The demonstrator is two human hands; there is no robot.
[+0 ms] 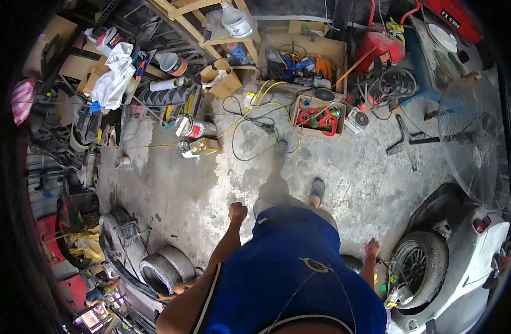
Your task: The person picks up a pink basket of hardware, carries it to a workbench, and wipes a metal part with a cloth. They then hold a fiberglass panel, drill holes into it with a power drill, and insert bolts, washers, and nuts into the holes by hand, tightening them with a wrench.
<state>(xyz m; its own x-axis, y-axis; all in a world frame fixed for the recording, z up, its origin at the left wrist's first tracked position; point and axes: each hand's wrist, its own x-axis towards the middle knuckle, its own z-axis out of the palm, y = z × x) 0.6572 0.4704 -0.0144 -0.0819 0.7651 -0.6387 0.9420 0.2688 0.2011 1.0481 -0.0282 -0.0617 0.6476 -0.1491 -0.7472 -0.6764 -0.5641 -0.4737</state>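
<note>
My left hand (238, 212) hangs over the concrete floor (227, 183), its fingers curled into a loose fist with nothing showing in it. On the other side of my blue shirt, my right hand (371, 248) hangs with its fingers a little apart and holds nothing visible. Nearest to that hand is a wheel with a tyre (419, 270), beside a white car body panel (478, 261). My feet, in dark clogs (317, 188), are one ahead of the other on the floor.
A yellow cable (241, 119) and a black cord (238, 158) lie across the floor ahead. Beyond are a box of red tools (320, 116), a paint can (197, 128) and a golden tin (205, 146). A large fan (472, 133) stands right; tyres (166, 267) lie left.
</note>
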